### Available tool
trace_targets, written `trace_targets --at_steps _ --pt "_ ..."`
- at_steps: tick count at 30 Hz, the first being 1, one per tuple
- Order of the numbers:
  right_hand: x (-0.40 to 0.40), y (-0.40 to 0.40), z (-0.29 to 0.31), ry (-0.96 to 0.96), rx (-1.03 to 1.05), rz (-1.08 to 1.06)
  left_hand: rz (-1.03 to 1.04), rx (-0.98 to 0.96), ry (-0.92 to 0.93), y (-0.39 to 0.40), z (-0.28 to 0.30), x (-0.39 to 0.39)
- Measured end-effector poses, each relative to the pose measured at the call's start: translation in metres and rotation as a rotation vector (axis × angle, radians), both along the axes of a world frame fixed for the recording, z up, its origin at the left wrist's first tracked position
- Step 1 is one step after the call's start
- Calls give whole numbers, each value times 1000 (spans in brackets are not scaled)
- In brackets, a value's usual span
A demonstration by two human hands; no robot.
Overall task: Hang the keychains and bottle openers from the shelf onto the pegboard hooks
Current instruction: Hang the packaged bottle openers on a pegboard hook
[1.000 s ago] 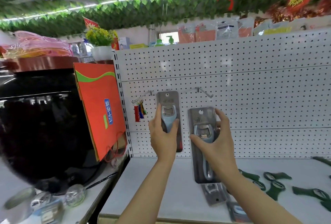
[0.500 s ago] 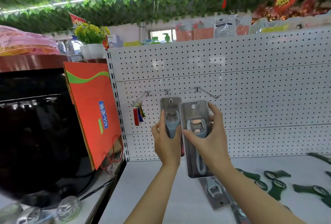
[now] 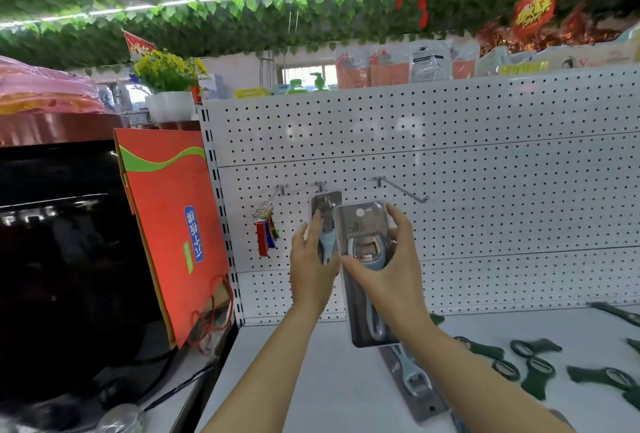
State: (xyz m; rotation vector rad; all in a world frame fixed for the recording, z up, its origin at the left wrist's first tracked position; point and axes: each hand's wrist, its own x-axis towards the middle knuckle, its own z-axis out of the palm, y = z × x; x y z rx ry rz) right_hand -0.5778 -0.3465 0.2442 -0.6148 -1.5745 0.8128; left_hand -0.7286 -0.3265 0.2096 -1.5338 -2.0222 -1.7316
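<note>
My left hand grips a packaged blue bottle opener whose top sits at the middle pegboard hook. In front of it and slightly right, my right hand holds a second packaged blue bottle opener by its sides, upright, hang hole at the top. A bunch of coloured keychains hangs on the left hook. The long right hook is bare. Another packaged opener lies on the white shelf. Several dark green openers lie to its right.
An orange paper bag leans at the pegboard's left edge, beside a black glossy appliance. Goods and a potted yellow flower stand on top of the pegboard. Green leaf garlands hang overhead.
Both hands rose toward the hooks. The right hand's opener moved left and now overlaps the left hand's opener, whose top has reached the middle hook.
</note>
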Motion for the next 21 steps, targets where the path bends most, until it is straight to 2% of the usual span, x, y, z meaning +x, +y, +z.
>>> trace_targets --at_steps 3,6,9,14,21 --pt "-10 0 4 1 12 15 24 -14 68 -13 10 -11" --pt "-20 1 7 6 26 23 44 55 192 -37 26 -17" --pt "-30 5 8 -2 37 3 -16 125 310 -58 44 -18" --pt "-46 10 6 24 15 20 -69 101 503 -71 61 -9" --pt "-54 15 -1 73 19 23 -56 67 519 -69 64 -6"
